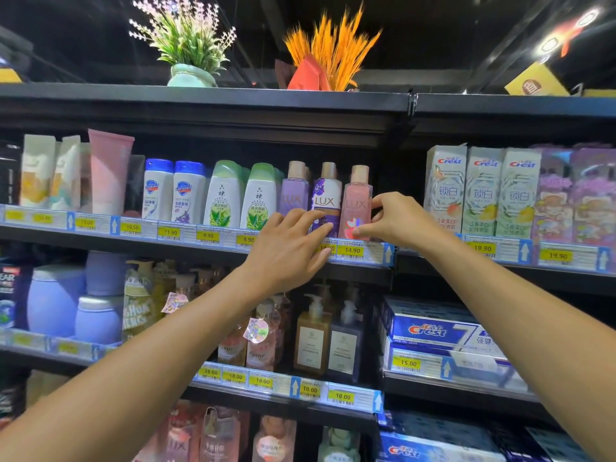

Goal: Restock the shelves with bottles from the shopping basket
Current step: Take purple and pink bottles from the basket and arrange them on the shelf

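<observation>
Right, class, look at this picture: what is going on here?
A person is working at a shop shelf. The right hand pinches the pink LUX bottle, which stands upright at the end of its row. The straight fingers of the left hand touch the white-and-purple LUX bottle beside it. No basket is in view.

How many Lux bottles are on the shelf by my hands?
3 in front: lilac bottle leftmost, purple-and-white bottle in the middle, pink bottle rightmost. Others may stand hidden behind.
</observation>
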`<state>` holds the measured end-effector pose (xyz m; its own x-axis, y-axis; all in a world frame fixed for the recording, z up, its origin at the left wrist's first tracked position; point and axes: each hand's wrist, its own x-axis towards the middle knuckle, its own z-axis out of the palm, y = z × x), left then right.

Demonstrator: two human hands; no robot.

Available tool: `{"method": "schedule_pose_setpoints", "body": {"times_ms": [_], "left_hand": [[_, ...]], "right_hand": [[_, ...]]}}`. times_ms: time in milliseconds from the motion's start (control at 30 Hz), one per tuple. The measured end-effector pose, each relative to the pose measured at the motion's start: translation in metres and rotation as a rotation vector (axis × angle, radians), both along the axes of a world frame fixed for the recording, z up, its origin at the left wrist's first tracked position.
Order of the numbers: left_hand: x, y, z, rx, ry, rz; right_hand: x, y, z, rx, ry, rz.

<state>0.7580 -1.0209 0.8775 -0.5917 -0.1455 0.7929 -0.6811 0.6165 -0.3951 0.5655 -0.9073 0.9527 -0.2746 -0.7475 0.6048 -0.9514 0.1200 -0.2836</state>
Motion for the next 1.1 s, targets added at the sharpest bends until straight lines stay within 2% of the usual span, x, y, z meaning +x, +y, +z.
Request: {"method": "schedule_pose_setpoints", "body": {"times_ms": [467, 567, 667, 733, 900, 1100], "left_hand": [[0.009, -0.002, -0.004, 0.019, -0.021, -0.057], [0.022, -0.008, -0.005, 0.026, 0.007, -0.081], [0.041, -0.016, -0.007, 0.045, 0.048, -0.087], [0.055, -0.023, -0.009, 0.052, 0.069, -0.077], [0.086, -0.043, -0.013, 0.079, 0.081, -0.061], [0.105, -0.061, -0.014, 0.090, 0.041, -0.084]], "right_hand": [[0.006, 0.005, -0.003, -0.017, 0.034, -0.047], [0.014, 0.009, -0.007, -0.137, 0.030, -0.087], [0.028, 0.009, -0.013, -0.354, 0.119, -0.103], [0.044, 0.004, -0.016, -0.419, 0.156, -0.064], [0.093, -0.018, -0.026, -0.371, 0.139, -0.042], [0.120, -0.050, -0.030, -0.238, 0.108, -0.262]]}}
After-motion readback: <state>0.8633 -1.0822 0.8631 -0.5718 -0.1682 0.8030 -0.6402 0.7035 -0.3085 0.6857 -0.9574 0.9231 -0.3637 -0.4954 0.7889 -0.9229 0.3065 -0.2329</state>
